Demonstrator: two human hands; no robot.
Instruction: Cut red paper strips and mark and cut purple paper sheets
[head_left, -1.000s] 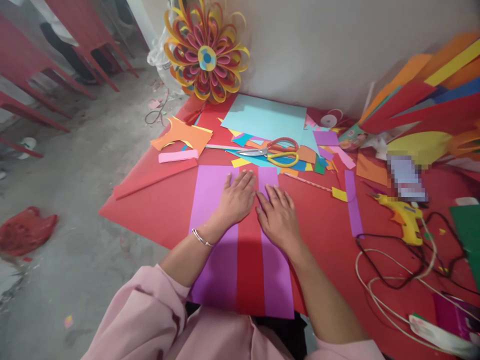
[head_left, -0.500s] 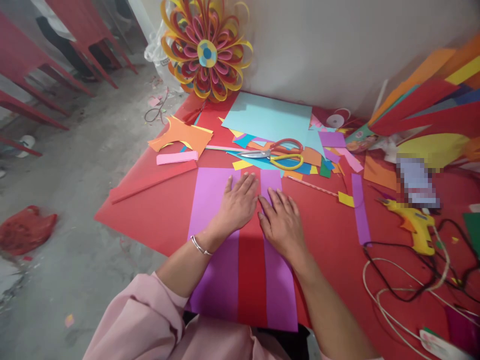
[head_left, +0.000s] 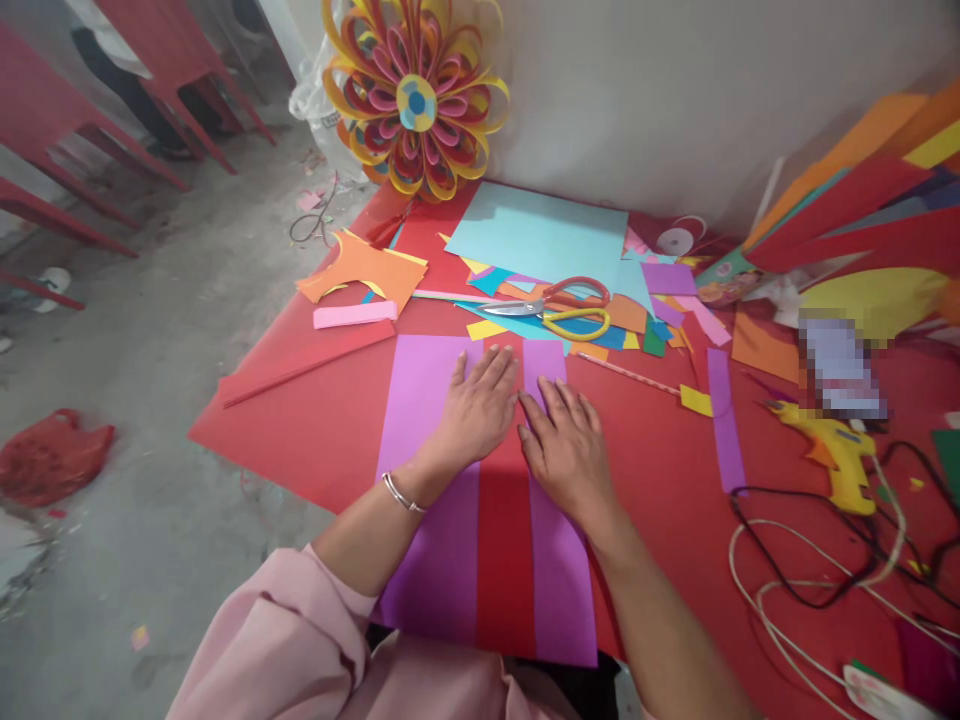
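Note:
Purple paper (head_left: 431, 560) lies flat on the red-covered table, a red band (head_left: 505, 560) running lengthwise between its two purple parts. I cannot tell whether this band is a separate strip. Palm down, my left hand (head_left: 480, 405) rests across the left purple part and the band, fingers outstretched. My right hand (head_left: 562, 440) lies flat over the right purple part, its fingers slightly spread and close to my left. Neither hand grasps anything. Just beyond the fingertips, scissors (head_left: 544, 310) with one red and one yellow handle lie on coloured paper scraps.
A yellow glue gun (head_left: 840, 455) and tangled cords (head_left: 757, 590) lie at right, near a pixelated object (head_left: 844, 362). Light-blue sheet (head_left: 540, 230), orange offcut (head_left: 367, 268) and red strips (head_left: 307, 365) lie farther back. A looped paper flower (head_left: 416, 103) stands by the wall.

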